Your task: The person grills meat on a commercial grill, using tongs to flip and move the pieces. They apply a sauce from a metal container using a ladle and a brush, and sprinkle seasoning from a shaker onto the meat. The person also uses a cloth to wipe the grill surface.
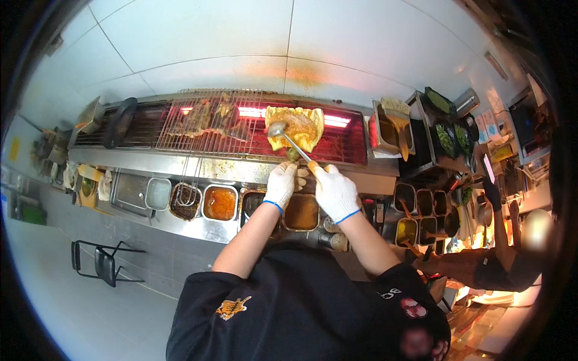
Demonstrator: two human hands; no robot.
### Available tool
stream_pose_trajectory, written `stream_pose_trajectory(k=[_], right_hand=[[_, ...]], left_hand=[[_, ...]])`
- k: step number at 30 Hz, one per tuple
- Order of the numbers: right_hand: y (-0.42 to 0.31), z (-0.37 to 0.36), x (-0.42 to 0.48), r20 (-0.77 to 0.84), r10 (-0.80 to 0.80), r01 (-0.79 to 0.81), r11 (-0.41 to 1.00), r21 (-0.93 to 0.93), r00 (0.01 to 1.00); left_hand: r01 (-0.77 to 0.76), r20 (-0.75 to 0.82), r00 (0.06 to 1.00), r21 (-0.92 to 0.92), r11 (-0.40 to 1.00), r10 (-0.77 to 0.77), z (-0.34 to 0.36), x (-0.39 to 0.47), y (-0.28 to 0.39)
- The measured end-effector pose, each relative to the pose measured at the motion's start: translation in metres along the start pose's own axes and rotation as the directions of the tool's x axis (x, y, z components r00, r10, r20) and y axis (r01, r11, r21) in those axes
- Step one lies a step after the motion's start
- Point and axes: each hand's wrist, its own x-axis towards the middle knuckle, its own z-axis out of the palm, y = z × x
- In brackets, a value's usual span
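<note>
A split-open vegetable, apparently a roasted eggplant [314, 118], lies flat over the red-glowing grill [347, 144], its yellow flesh topped with orange-brown sauce. Its green stem end points toward me. My left hand [281, 184], in a white knit glove, has its fingertips closed at that stem. My right hand [335, 192], gloved alike, grips the wooden handle of a metal spoon [295, 146]. The spoon's bowl rests on the left part of the sauced flesh.
Left of the eggplant, a wire grilling rack [180, 131] holds flattened browned food, perhaps fish. Sauce pans, one with orange sauce [220, 202], line the counter's front. A brush [399, 131] lies across a container at right. Another person [492, 266] stands far right, near a folding-chair-free work area.
</note>
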Motion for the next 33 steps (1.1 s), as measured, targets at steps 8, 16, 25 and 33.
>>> stream_pose_trajectory(k=[8,16,25,33], right_hand=[[0.034,-0.014,0.007,-0.035,-0.091,0.09,0.995,-0.035,0.995],[0.021,-0.017,0.036,-0.119,-0.071,0.079,0.995,0.066,0.99],[0.017,-0.012,0.044,-0.144,-0.035,0.065,0.976,0.206,0.989],[0.023,0.011,0.029,-0.137,0.004,0.043,0.94,0.337,0.991]], left_hand=[[0.002,-0.019,1.0,-0.001,1.0,-0.002,0.008,-0.006,0.007],[-0.009,-0.022,1.0,-0.003,1.0,0.009,0.003,-0.002,0.004],[-0.024,-0.05,0.998,0.002,1.0,0.024,0.001,-0.002,0.004],[0.005,-0.061,0.998,-0.029,1.0,-0.007,0.003,-0.003,0.006]])
